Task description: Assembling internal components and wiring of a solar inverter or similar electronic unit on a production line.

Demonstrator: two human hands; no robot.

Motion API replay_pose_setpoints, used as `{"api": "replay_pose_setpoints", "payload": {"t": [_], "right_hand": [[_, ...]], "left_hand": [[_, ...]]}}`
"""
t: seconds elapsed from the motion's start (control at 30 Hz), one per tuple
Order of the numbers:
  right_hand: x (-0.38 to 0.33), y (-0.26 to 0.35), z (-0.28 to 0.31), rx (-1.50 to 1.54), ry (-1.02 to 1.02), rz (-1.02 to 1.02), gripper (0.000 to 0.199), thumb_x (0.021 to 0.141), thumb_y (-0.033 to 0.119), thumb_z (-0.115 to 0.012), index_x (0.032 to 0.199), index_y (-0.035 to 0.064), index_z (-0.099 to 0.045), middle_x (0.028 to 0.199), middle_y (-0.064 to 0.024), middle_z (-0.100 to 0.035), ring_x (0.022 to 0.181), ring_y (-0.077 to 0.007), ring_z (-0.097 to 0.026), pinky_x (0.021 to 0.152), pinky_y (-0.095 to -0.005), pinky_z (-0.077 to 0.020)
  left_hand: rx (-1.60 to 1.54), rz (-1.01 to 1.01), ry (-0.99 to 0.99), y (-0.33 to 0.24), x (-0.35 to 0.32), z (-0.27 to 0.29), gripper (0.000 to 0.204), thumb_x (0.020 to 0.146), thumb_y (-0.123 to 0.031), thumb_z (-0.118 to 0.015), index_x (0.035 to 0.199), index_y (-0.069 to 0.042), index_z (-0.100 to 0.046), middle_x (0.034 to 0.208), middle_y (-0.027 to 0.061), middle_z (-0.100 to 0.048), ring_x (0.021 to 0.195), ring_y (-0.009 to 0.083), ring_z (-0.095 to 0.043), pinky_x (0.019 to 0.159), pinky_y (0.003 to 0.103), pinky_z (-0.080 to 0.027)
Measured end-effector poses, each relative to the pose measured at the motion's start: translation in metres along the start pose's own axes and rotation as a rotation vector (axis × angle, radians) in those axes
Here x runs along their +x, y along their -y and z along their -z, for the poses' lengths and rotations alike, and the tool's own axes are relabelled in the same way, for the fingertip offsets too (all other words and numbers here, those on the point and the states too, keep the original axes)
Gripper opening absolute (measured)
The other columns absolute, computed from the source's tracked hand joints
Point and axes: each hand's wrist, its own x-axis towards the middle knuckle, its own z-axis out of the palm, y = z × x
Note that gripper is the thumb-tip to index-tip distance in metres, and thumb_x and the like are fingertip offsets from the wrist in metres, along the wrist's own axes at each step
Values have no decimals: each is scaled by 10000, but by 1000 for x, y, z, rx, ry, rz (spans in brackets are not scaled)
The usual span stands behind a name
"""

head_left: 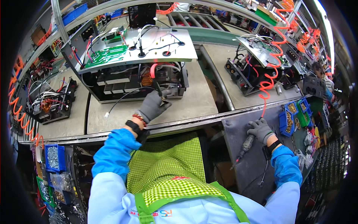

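Note:
In a grey glove, my left hand (154,106) is at the front of an open black machine chassis (112,98). Its fingers close round the lower end of a thick black cable (158,89) that has a red sleeve (153,70) at the top. A metal panel (156,44) with a green circuit board (108,55) lies over the chassis. On the right, my gloved right hand (260,130) grips the upper part of a pneumatic screwdriver (245,146). The tool's tip points down toward me over the dark side table, and a red coiled hose (265,87) runs up from it.
A second opened chassis (257,63) stands at the right, a third (50,100) at the left. Blue bins of screws (286,123) sit beyond my right hand; another blue bin (56,157) is at the left. A thin loose wire (115,104) lies on the bench. A co-worker (326,82) is at far right.

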Motion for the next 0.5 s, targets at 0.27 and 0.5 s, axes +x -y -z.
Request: {"api": "replay_pose_setpoints", "payload": {"t": [0.27, 0.5], "right_hand": [[97, 74, 140, 601, -329, 271, 391, 823, 248, -599, 1190, 114, -596, 1092, -174, -594, 928, -341, -610, 800, -389, -508], [209, 166, 279, 1352, -641, 261, 605, 781, 360, -710, 1194, -46, -535, 1033, -220, -622, 858, -331, -662, 781, -404, -519]], "left_hand": [[-495, 310, -178, -12, 2, -23, 182, 825, -112, -696, 965, -67, -589, 787, 31, -598, 698, 114, -551, 645, 275, -471], [-823, 389, 285, 7, 6, 9, 218, 838, -188, -720, 979, -45, -637, 882, 10, -629, 735, 59, -571, 593, 233, -482]]}}
